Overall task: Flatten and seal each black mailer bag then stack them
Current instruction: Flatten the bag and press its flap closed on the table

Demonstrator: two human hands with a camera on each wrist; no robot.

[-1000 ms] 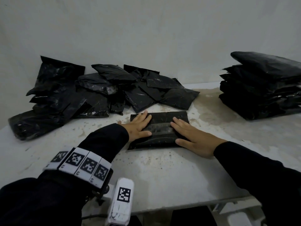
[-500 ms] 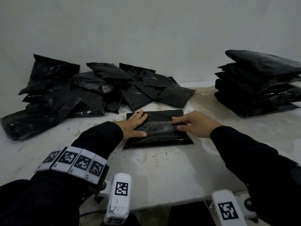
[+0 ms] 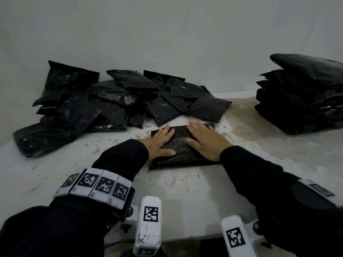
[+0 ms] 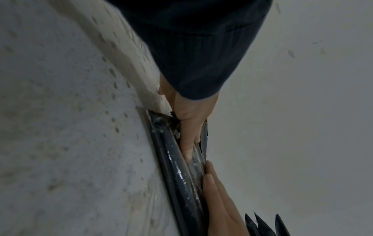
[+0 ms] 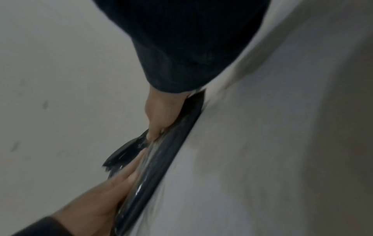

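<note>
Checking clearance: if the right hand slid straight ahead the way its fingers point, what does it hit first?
The right hand lies flat on the mailer bag, fingers pointing away and slightly left. Past the bag's far edge, it would probably meet the loose pile of black bags first; depth is uncertain.

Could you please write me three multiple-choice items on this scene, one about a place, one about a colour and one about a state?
1. Where is the neat stack of bags?
A. far right of the table
B. near left corner
C. on the floor

2. What colour are the sleeves?
A. white
B. black
C. red

3. How do the hands lie on the middle bag?
A. fists clenched
B. lifted clear
C. flat, fingers straight

Key: 1 A, the stack sits at the right of the table. 2 B, each sleeve is black. 3 C, the left hand and right hand press flat on the bag.
</note>
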